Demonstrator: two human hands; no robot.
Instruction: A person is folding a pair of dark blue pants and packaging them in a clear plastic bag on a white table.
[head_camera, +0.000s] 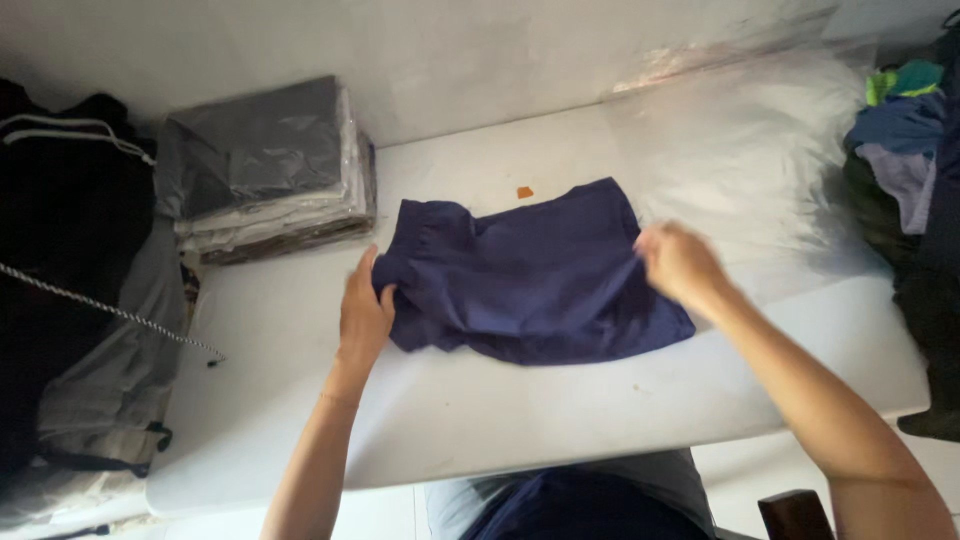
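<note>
A navy blue pair of shorts (530, 275) lies partly folded on the white table (560, 410), its elastic waistband toward the left. My left hand (365, 310) grips the waistband edge at the garment's left side. At the right edge of the fabric, my right hand (680, 262) pinches the cloth; it is slightly blurred.
A stack of folded garments in clear plastic bags (265, 170) stands at the back left. Clear plastic bags (760, 140) lie at the back right. Dark clothes with drawstrings (70, 250) hang at left, a pile of mixed clothes (910, 170) at right. A small orange scrap (525, 192) lies behind the shorts.
</note>
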